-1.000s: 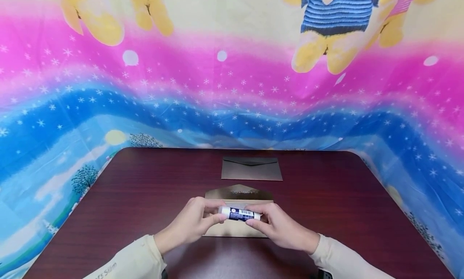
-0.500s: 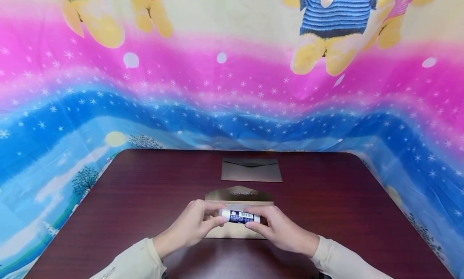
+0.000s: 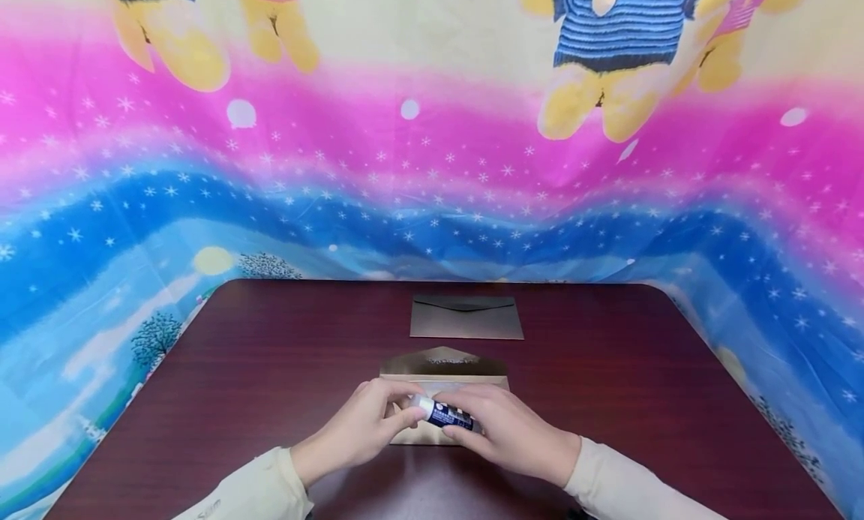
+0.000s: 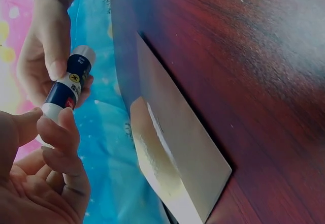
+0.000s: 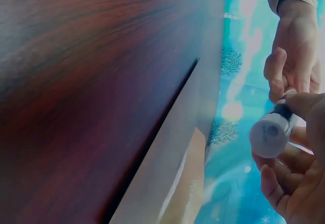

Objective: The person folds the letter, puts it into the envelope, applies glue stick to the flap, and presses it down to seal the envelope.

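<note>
A glue stick (image 3: pixel 448 415), white with a dark blue label, is held between both hands above an envelope. My left hand (image 3: pixel 361 424) pinches its white left end between thumb and fingers. My right hand (image 3: pixel 516 430) grips the labelled body, thumb below and fingers above, partly covering the label. In the left wrist view the glue stick (image 4: pixel 68 84) lies slanted, a white part at each end. Its round end faces the camera in the right wrist view. Beneath the hands lies the gold-coloured envelope (image 3: pixel 443 364), its flap opened away from me; the hands hide much of its body.
A second, darker envelope (image 3: pixel 466 323) lies farther back with its flap folded down. Both rest on a dark red-brown wooden table (image 3: pixel 304 340). Behind it hangs a colourful printed cloth (image 3: pixel 432 167), which also runs along both sides.
My right hand has shifted left and turned over the glue stick, covering more of its label. The stick's right end has tilted down. My left hand stays nearly in place.
</note>
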`<state>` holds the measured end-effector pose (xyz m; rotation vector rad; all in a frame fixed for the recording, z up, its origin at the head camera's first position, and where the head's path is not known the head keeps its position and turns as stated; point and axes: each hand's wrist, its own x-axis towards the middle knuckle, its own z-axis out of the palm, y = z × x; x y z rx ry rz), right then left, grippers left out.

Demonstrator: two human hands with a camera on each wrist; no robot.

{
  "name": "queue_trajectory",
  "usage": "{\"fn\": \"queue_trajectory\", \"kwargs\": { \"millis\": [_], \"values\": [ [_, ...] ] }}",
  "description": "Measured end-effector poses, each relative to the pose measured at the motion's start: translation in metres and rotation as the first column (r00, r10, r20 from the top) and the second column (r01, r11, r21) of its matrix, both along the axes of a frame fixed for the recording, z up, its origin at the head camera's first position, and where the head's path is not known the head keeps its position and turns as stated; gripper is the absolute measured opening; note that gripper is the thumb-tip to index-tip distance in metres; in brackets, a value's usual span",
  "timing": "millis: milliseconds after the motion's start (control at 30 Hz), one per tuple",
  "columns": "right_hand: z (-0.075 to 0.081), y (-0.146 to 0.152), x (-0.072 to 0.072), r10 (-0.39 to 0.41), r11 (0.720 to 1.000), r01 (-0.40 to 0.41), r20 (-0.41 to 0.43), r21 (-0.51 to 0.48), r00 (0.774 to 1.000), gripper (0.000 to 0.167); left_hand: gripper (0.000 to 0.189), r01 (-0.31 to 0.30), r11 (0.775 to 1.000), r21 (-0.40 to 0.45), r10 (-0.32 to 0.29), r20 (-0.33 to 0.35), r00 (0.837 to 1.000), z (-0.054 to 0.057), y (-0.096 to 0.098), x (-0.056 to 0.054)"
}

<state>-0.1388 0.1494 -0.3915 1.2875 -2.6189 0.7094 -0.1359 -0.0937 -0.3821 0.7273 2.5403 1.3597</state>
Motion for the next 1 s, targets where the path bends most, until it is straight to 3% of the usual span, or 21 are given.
{"fn": "queue_trajectory", "kwargs": {
  "millis": [133,333,533,733,1000],
  "values": [
    [0.002,-0.005,0.000,-0.002,1.000,0.003,-0.037,0.013,0.999,0.026,0.006,-0.007,1.000,0.005,0.007,0.021,1.000,0.001,0.004,0.002],
    [0.006,-0.008,0.000,-0.024,0.999,0.025,-0.011,0.020,1.000,0.022,0.007,-0.022,1.000,0.018,0.021,0.034,0.999,0.004,0.007,0.003],
    [0.008,-0.004,-0.001,-0.048,0.999,0.047,0.043,0.018,0.998,0.024,0.028,-0.041,0.999,0.023,0.041,0.032,0.999,0.004,0.008,0.003],
    [0.009,0.005,-0.003,-0.071,0.997,0.071,0.046,0.001,0.996,0.022,0.028,-0.087,0.996,-0.029,0.085,-0.039,0.996,0.005,0.005,0.003],
    [0.010,0.015,-0.006,-0.139,0.990,0.141,0.169,0.001,0.976,0.020,0.023,-0.138,0.983,-0.124,0.119,-0.149,0.982,0.000,0.003,0.001]
  ]
}}
